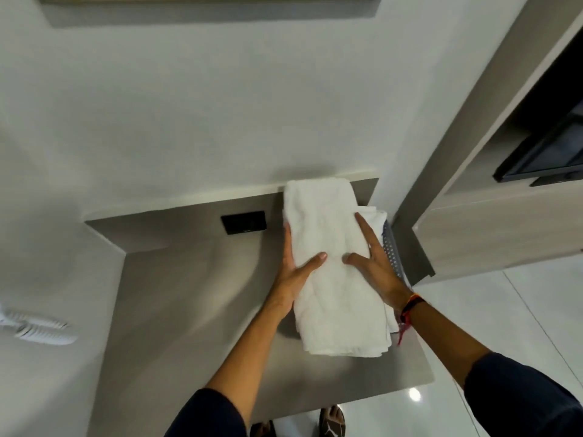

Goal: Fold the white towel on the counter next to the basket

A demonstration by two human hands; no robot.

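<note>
**Both hands on a folded white towel at the counter**

Your left hand (pixel 291 272) lies along the left edge of the towel (pixel 331 272), fingers stretched out against its side and thumb laid flat across the top. It presses rather than grips; nothing is closed in it. Your right hand (pixel 375 266) rests spread and flat on the towel's right half, thumb pointing in toward your left thumb, the two thumb tips close but apart. It likewise holds nothing clenched.

Between and beneath your hands the towel is a long, narrow folded stack of several layers, running from the wall edge toward you. It lies on the grey counter (pixel 195 310), on the counter's right side.

Just beyond your right hand, touching the towel's right edge, is the perforated grey basket (pixel 392 250), with more white cloth (pixel 373 216) showing at its far end.

A red and orange band (pixel 410 307) sits on your right wrist. Both forearms show dark sleeves (pixel 520 398).

Well to the left of your left hand, a black socket plate (pixel 243 222) is set in the counter's back panel.
</note>
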